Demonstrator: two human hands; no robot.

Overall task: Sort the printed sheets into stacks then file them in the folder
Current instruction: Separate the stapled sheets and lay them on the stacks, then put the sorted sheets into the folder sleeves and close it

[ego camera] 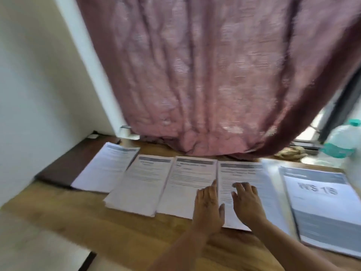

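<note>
Your printed sheets lie in a row of stacks across the middle of the frame on the wooden table. The far-left stack sits angled at centre left, partly over a dark board. Next come the second stack, the third stack and the fourth stack, their edges touching or just beside one another. That side-by-side layout likely keeps each heading readable so you can match a sheet to its pile.

At the lower right lies the folder, a clear sleeve with a cover page showing large blurred lettering. It sits just beside the fourth stack, so filing looks like the step still ahead.

Your left hand rests flat with straight fingers along the seam between the third and fourth stacks, gripping nothing. Your right hand lies spread on the fourth stack, fingers relaxed and slightly bent, holding nothing. Together they seem placed to square that pile's edge.

A pink curtain hangs behind, and a water bottle stands at the right edge.
</note>
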